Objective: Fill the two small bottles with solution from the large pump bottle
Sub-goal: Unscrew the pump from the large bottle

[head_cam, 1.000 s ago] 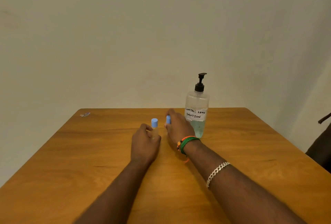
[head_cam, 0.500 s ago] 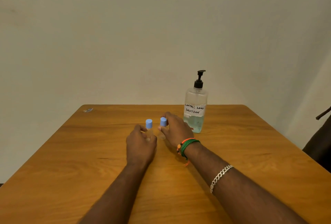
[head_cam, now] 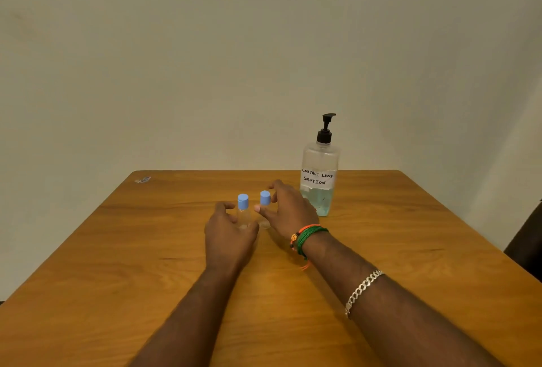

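Note:
Two small clear bottles with blue caps stand upright side by side on the wooden table [head_cam: 410, 249]. My left hand [head_cam: 230, 234] curls loosely around the left small bottle [head_cam: 243, 212], fingers apart on either side of it. To the right, my right hand [head_cam: 289, 211] has its fingers spread around the right small bottle [head_cam: 265, 202], with the thumb tip next to the neck. The large pump bottle [head_cam: 319, 173], clear with a black pump and a handwritten "contact lens solution" label, stands just right of my right hand and holds bluish liquid in its lower part.
A small scrap or wrapper [head_cam: 142, 180] lies near the table's far left corner. The table's far edge meets a plain wall. A dark object [head_cam: 525, 243] shows at the right edge of the view.
Both hands slid the small bottles toward me and a little left, away from the pump bottle. Their fingers have since loosened and spread around the bottles.

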### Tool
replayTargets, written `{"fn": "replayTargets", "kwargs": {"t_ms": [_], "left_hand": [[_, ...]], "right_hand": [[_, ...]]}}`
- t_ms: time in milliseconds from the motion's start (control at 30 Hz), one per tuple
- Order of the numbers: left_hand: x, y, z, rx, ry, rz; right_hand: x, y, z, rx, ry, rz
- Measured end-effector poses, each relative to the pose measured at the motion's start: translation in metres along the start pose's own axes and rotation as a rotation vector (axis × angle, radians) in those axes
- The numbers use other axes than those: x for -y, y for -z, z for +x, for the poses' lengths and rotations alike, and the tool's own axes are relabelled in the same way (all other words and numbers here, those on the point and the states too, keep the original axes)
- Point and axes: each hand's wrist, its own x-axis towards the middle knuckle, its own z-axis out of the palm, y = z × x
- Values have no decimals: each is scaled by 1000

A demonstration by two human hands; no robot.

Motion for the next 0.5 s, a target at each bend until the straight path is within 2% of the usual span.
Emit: {"fn": "replayTargets", "kwargs": {"t_ms": [100,167,233,300,333,400,500], "left_hand": [[0,1,0,25,20,-10],[-1,2,0,26,35,-19],[0,3,0,11,26,-48],[1,4,-1,-4,10,-76],[0,4,-2,-10,1,-89],[-2,5,-5,-26,-35,-103],[-13,11,-13,-112,-235,1]], "right_hand": [[-3,11,-3,-102,29,41],[-6,21,-6,-394,98,62],[-12,32,-5,-708,76,50],[-24,43,3,-832,-83,23],[-33,47,8,-813,-185,34],[-48,54,18,-665,-352,156],[-66,61,28,-397,-375,497]]}}
